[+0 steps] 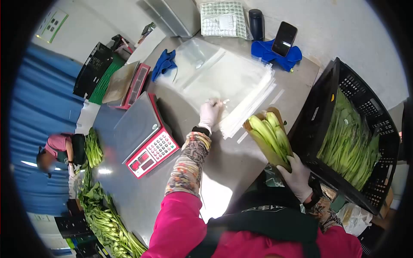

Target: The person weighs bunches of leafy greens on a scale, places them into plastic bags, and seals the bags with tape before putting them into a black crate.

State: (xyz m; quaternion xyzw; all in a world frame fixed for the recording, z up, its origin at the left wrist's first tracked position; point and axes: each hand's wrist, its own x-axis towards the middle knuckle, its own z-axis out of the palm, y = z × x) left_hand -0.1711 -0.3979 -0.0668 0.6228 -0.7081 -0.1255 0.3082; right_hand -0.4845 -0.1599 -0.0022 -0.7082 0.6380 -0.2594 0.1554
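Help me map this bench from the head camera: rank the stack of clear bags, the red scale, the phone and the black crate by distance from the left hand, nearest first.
1. Stack of clear bags: under the left hand.
2. Red scale: to its left.
3. Phone and black crate: both farther right; too close to call.

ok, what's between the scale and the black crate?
Head view: the left hand on the stack of clear bags, then the vegetable bunch in the right hand.
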